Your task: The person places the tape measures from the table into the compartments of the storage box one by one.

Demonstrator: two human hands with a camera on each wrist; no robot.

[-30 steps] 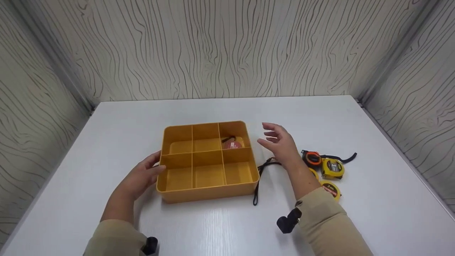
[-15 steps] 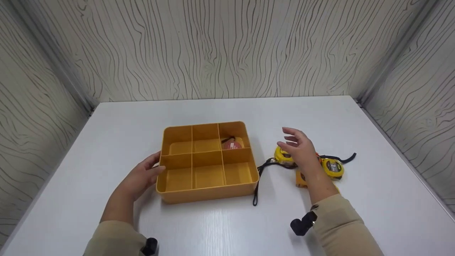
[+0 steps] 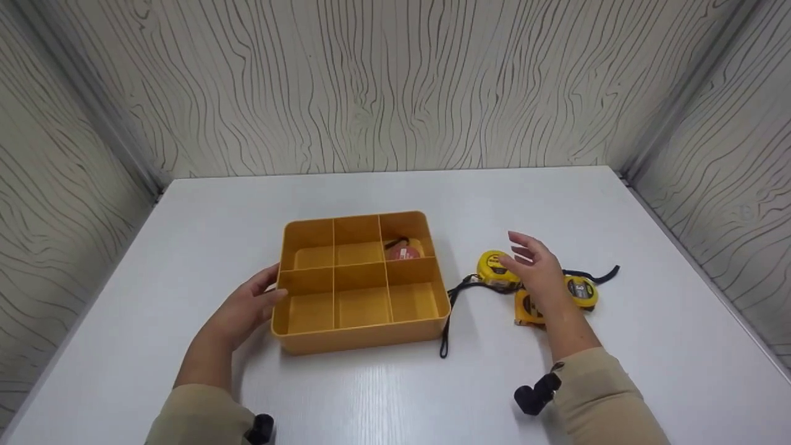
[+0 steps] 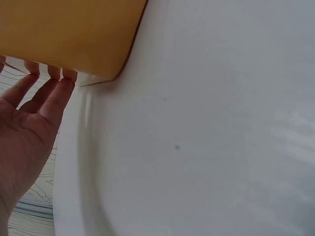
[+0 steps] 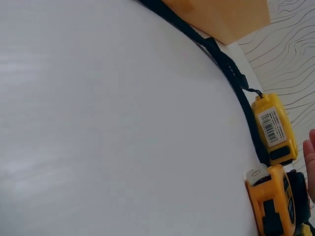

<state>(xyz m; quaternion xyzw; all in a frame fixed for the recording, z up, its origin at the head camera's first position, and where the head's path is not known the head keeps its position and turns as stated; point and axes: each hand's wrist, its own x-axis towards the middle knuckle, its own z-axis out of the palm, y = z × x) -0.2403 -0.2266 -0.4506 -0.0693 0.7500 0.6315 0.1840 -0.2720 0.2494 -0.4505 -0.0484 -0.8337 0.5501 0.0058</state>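
A yellow-orange tray with six compartments stands on the white table; a round red item with a dark strap lies in its back right compartment. My left hand touches the tray's left side, its fingers against the outer wall and its thumb at the rim. Over the tape measures at the right hovers my right hand, fingers relaxed and slightly bent, holding nothing. Beside and below it are a yellow tape measure, an orange one and another yellow one. Hand and forearm partly cover the group.
A black wrist strap runs from the near-left yellow tape measure to the tray's right side. Another dark strap trails to the right of the group. Patterned panels enclose the table at the back and sides.
My right hand has moved right and a little nearer, away from the tray, uncovering the leftmost yellow tape measure and the orange one. My left hand and the tray have stayed in place.
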